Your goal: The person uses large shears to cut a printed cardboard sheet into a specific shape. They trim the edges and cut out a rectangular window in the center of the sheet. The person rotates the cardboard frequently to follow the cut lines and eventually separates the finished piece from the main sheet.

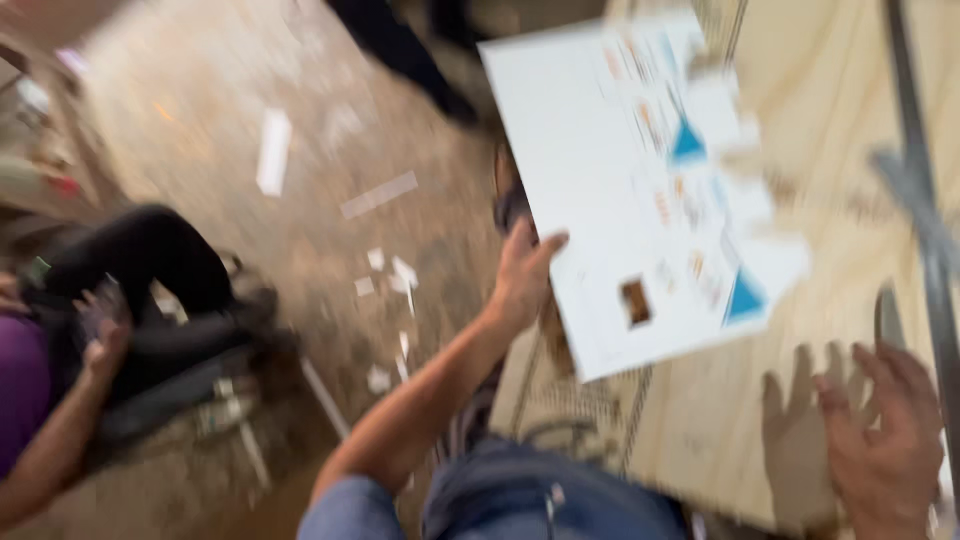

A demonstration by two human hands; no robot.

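Paper scraps (385, 275) litter the floor (200, 100) beside a seated person (90, 340). Left hand (525, 275) grips a white printed sheet (620, 180) over the wooden board (850, 150); right hand (885, 440) hovers spread open.

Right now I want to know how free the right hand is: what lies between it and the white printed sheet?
In the head view, only bare pale wooden board lies between the right hand and the white printed sheet.
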